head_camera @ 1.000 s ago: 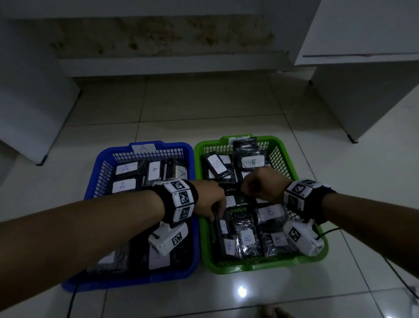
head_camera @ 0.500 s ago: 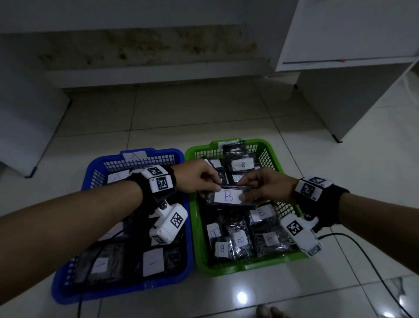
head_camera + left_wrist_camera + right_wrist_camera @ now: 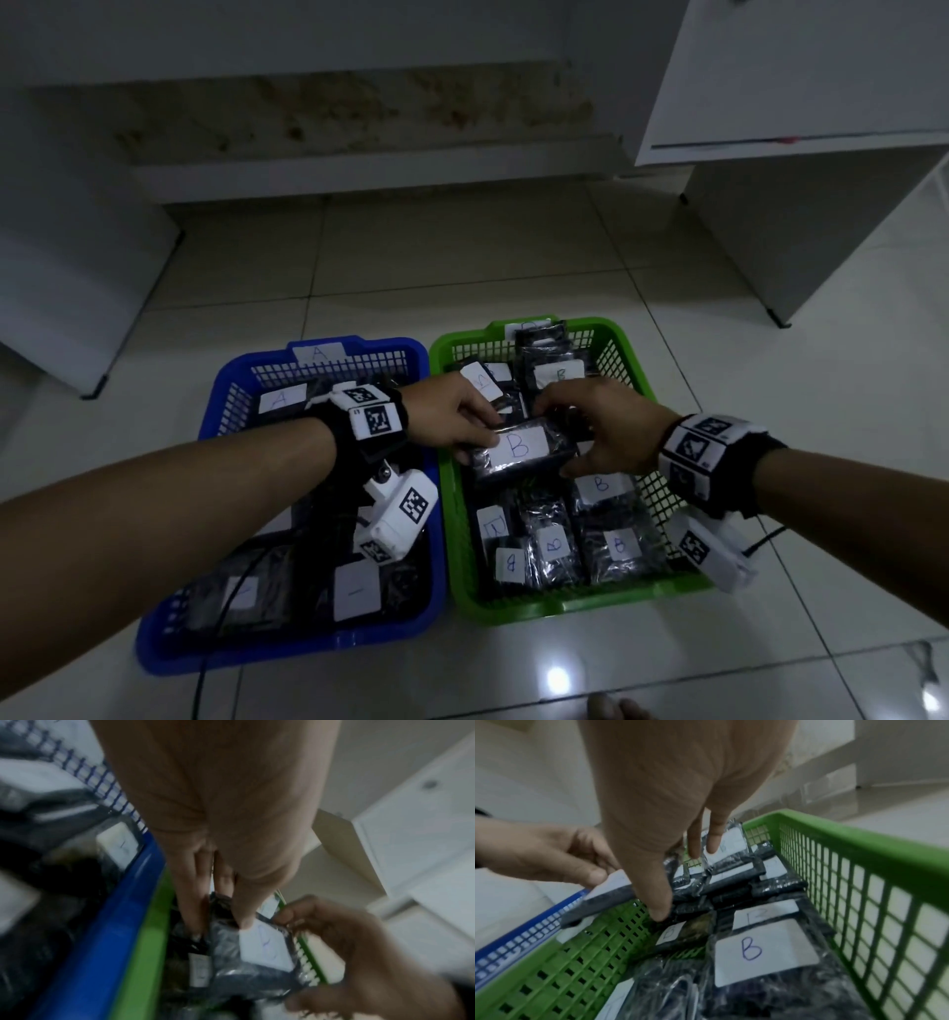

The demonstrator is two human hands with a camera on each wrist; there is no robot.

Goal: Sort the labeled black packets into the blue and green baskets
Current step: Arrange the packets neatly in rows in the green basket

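Over the green basket (image 3: 565, 606) I hold a black packet (image 3: 518, 449) with a white label marked B, one hand at each end. My left hand (image 3: 482, 437) pinches its left end between thumb and fingers, which the left wrist view shows on the same packet (image 3: 264, 947). On the right end, my right hand (image 3: 575, 447) has its thumb at the near corner and its fingers over the far edge. In the right wrist view the packet (image 3: 608, 894) hangs above the basket's left wall. The blue basket (image 3: 287, 647) stands to the left.
Several B packets (image 3: 619, 545) fill the green basket, and A packets (image 3: 280, 398) lie in the blue one. Both stand side by side on a tiled floor. A white cabinet (image 3: 821, 205) rises at the back right, white furniture (image 3: 61, 257) at the left. A cable (image 3: 770, 537) trails right.
A second ago both hands were down among the packets in the green basket. They have since brought up the B packet and still hold it between them above the basket.
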